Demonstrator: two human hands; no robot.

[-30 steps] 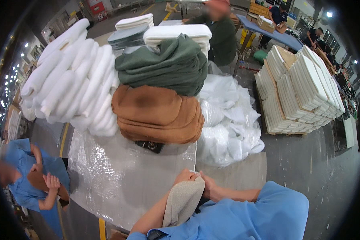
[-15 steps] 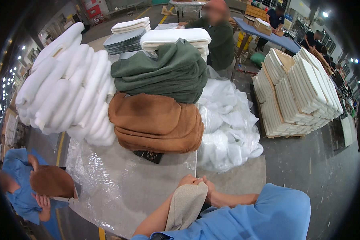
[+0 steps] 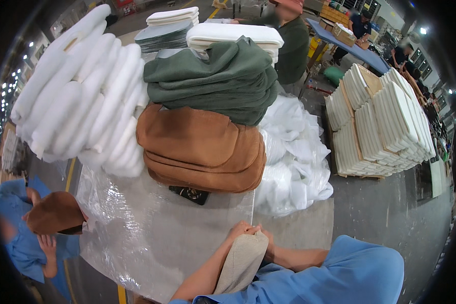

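Note:
At the near edge of the table, a beige-grey fabric piece (image 3: 242, 261) hangs down between my forearms. My left hand (image 3: 242, 230) is closed on its top edge, and my right hand (image 3: 266, 238) grips the same edge right beside it. Both sets of fingers nearly touch, partly hiding the edge they pinch. Beyond them sits a stack of brown fabric covers (image 3: 197, 147), with a folded pile of dark green fabric (image 3: 213, 76) behind it. A flat black object (image 3: 189, 194) sticks out from under the brown stack.
Plastic film covers part of the table (image 3: 187, 228). Thick white padding (image 3: 81, 101) is heaped at left; wrapped white material (image 3: 294, 162) lies right of the table. A pallet of white pads (image 3: 382, 121) stands farther right. A co-worker (image 3: 28, 228) handles a brown piece at left; another (image 3: 291, 48) stands behind.
The view has shifted slightly, so the piles sit a little differently. Both my hands keep their hold on the fabric piece, which has turned slightly. The co-worker at left still holds the brown piece.

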